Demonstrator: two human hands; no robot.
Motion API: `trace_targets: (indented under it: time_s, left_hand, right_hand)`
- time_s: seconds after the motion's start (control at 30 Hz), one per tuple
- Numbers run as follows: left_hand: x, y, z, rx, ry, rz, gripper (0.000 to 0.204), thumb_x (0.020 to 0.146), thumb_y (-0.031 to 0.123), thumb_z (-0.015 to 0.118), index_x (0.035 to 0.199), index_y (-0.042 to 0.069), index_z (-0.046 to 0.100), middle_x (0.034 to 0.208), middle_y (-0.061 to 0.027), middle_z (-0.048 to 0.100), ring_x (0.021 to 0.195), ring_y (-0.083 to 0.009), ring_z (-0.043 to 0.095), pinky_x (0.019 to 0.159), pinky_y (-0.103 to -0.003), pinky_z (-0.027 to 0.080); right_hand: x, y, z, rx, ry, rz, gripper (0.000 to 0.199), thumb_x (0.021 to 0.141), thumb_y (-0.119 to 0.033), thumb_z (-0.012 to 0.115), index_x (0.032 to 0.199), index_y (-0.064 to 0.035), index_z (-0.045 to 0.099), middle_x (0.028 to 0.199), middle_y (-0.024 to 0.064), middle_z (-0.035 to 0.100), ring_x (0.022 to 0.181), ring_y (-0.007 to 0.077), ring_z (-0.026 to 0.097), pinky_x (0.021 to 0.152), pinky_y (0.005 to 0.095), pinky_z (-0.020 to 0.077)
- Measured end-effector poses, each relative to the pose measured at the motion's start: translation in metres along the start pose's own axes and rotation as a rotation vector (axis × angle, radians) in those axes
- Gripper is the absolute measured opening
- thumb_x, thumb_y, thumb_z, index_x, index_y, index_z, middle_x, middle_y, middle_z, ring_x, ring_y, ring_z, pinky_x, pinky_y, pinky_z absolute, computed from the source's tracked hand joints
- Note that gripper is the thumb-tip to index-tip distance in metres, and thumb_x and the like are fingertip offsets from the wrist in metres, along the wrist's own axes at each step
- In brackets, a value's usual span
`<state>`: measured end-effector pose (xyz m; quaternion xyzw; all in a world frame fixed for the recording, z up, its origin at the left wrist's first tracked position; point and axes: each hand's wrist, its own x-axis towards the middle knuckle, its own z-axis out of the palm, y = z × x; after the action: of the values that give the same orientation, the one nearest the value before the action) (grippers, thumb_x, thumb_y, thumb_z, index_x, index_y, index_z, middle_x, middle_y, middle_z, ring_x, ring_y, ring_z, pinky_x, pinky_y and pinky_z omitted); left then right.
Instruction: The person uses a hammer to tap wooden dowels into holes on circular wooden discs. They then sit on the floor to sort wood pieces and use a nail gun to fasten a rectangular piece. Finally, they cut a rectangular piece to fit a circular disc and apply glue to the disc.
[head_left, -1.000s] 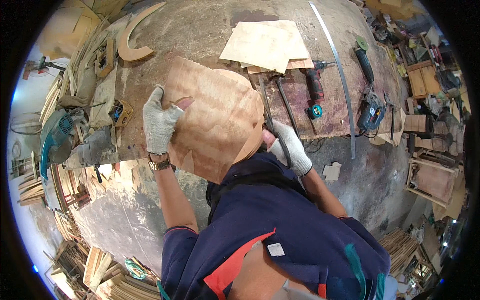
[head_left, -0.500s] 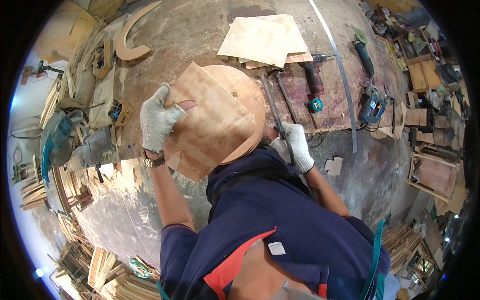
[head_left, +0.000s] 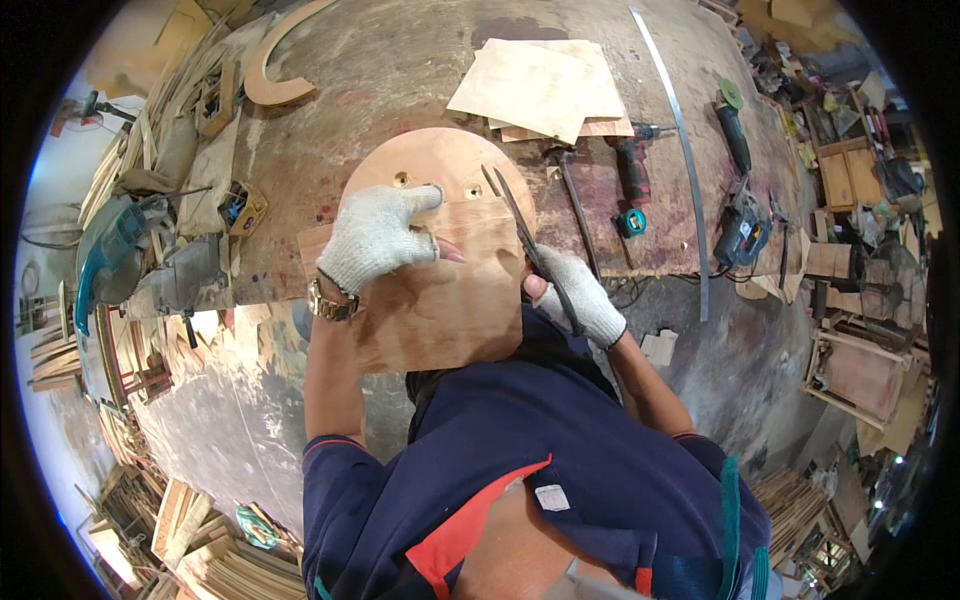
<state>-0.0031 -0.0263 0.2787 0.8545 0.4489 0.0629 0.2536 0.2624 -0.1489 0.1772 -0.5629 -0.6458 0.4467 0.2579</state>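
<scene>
Left hand [head_left: 372, 240]: gloved, fingers spread over thin wooden sheet [head_left: 440, 320]. Right hand [head_left: 580, 295]: gloved, closed round dark shears [head_left: 527, 238]. Round wooden disc [head_left: 432, 156], partly beneath sheet.

A red-and-black drill [head_left: 633, 170] lies on a worn wooden desk [head_left: 400, 70], left of a long metal strip [head_left: 691, 185]. Beyond the strip sit an angle grinder [head_left: 736, 140] and a blue power tool [head_left: 740, 235]. At far left, a teal saw [head_left: 105, 255]; below, stacked timber strips [head_left: 250, 570].
</scene>
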Motion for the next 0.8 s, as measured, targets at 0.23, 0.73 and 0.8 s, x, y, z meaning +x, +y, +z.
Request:
trace_targets:
  time_s: [0.23, 0.73, 0.8]
  left_hand:
    - [0.001, 0.001, 0.001, 0.055, -0.065, -0.016, 0.064, 0.062, 0.058, 0.088, 0.094, 0.007, 0.065, 0.074, -0.0166, 0.064, 0.077, -0.0391, 0.066, 0.066, -0.044, 0.050]
    - [-0.033, -0.019, 0.092, -0.333, 1.132, -0.344, 0.050, 0.084, 0.038, 0.082, 0.117, 0.005, 0.063, 0.109, -0.0059, 0.065, 0.104, -0.0239, 0.060, 0.086, -0.042, 0.052]
    - [-0.066, -0.069, 0.193, -0.868, 1.045, -0.569, 0.042, 0.090, 0.033, 0.078, 0.119, 0.007, 0.061, 0.108, -0.0034, 0.064, 0.101, -0.0180, 0.061, 0.086, -0.037, 0.052]
  right_hand:
    - [0.001, 0.003, -0.015, -0.053, -0.088, 0.116, 0.057, 0.092, -0.055, 0.068, 0.097, 0.0016, 0.067, 0.075, 0.0198, 0.065, 0.073, 0.0345, 0.067, 0.067, 0.0445, 0.0502]
    - [-0.005, 0.015, -0.046, 0.451, 0.074, 0.263, 0.023, 0.092, -0.020, 0.070, 0.085, 0.0017, 0.066, 0.060, 0.0003, 0.054, 0.047, 0.0108, 0.053, 0.044, 0.0281, 0.0406]
    - [-0.009, 0.024, -0.018, 0.823, 0.232, 0.322, 0.025, 0.092, -0.017, 0.069, 0.102, 0.0064, 0.069, 0.062, 0.0021, 0.055, 0.045, 0.0128, 0.053, 0.042, 0.0263, 0.0419]
